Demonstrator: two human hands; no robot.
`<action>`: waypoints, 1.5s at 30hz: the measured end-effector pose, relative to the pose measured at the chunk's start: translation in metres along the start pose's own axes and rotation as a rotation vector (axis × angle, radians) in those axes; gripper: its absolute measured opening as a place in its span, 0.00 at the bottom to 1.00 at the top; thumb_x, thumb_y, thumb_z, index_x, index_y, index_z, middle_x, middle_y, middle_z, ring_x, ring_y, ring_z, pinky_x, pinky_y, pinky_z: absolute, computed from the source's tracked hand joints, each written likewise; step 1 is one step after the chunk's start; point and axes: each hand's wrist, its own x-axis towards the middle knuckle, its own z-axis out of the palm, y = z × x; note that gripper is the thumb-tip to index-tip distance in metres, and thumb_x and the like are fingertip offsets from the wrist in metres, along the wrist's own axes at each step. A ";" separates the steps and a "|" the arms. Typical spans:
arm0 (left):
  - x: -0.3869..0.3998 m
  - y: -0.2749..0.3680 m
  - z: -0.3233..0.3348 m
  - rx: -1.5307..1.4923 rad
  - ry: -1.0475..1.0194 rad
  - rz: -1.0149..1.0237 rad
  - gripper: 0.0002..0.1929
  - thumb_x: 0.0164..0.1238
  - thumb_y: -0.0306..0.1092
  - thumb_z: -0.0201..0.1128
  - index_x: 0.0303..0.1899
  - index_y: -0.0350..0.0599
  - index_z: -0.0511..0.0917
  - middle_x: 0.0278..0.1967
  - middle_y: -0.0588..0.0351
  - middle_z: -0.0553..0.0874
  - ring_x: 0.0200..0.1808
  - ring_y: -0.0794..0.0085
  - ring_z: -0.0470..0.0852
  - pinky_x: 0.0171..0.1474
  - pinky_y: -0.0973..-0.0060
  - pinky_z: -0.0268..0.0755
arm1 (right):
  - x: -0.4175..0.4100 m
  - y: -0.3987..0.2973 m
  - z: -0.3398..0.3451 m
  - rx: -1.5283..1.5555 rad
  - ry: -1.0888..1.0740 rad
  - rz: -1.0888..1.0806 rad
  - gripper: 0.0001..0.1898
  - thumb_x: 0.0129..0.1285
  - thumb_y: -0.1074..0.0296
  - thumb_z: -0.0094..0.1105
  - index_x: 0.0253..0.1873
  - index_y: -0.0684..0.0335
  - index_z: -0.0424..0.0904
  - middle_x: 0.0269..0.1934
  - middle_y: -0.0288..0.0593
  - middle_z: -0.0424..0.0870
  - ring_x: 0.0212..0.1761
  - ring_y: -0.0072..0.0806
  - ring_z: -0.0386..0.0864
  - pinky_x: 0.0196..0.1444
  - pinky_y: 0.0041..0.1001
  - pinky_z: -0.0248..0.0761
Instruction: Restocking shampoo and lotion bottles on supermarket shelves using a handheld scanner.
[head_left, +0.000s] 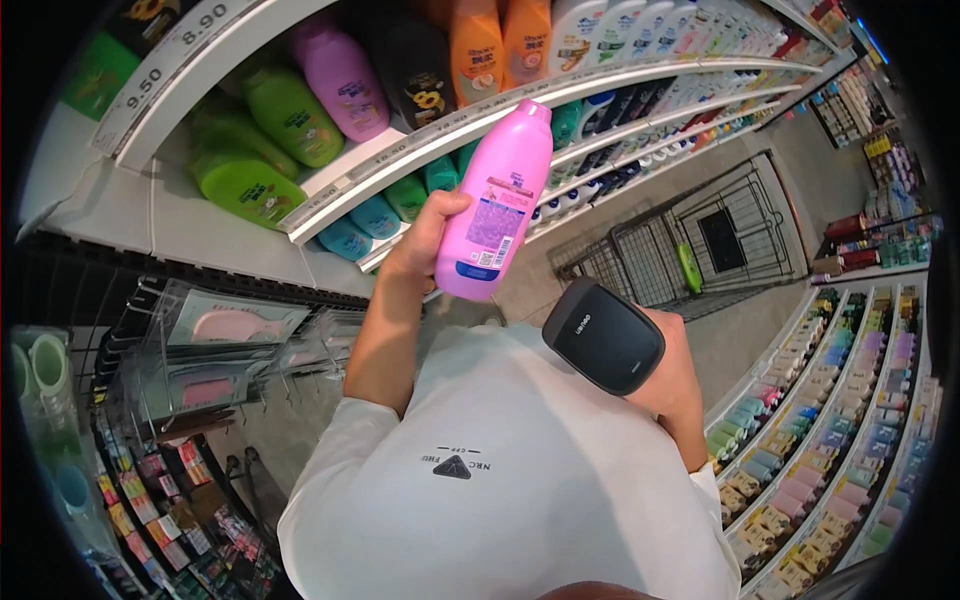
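Observation:
My left hand (427, 232) grips a pink Rejoice shampoo bottle (484, 259) around its lower side, the thumb on its front. The bottle tilts with its cap up and to the right. Its label, with a barcode and a square printed code, faces me. In my right hand (667, 360) is a black handheld barcode scanner (604, 337), its broad top towards me. The scanner is apart from the bottle, lower and to the right, and hides most of the fingers. Behind the bottle runs a white shelf edge (420, 146) with price strips.
Shelves hold green bottles (292, 116), a purple bottle (345, 82) and orange bottles (476, 52). A wire shopping cart (622, 262) with a green bottle (688, 268) stands on the aisle floor. More stocked shelves (817, 420) line the right. Packaged hairbrushes (232, 326) hang on hooks at left.

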 end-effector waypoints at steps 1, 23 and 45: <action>-0.002 0.002 0.005 -0.020 0.087 -0.013 0.39 0.75 0.59 0.45 0.70 0.28 0.68 0.53 0.35 0.85 0.48 0.51 0.90 0.49 0.61 0.86 | 0.000 0.001 0.001 0.004 -0.004 -0.020 0.20 0.46 0.66 0.75 0.46 0.63 0.86 0.33 0.51 0.86 0.33 0.50 0.85 0.37 0.37 0.79; -0.047 0.040 0.026 -0.321 0.416 0.653 0.24 0.82 0.56 0.55 0.59 0.41 0.76 0.43 0.53 0.81 0.40 0.66 0.83 0.41 0.68 0.80 | -0.059 0.049 0.022 0.249 0.242 0.400 0.19 0.49 0.72 0.78 0.47 0.71 0.84 0.39 0.52 0.90 0.39 0.31 0.86 0.44 0.35 0.79; 0.010 0.088 -0.043 1.188 1.264 0.929 0.34 0.63 0.41 0.81 0.65 0.35 0.75 0.56 0.46 0.81 0.55 0.66 0.84 0.57 0.69 0.78 | -0.037 0.080 0.026 0.246 0.160 0.416 0.15 0.53 0.75 0.74 0.47 0.70 0.87 0.36 0.47 0.92 0.38 0.22 0.86 0.42 0.30 0.80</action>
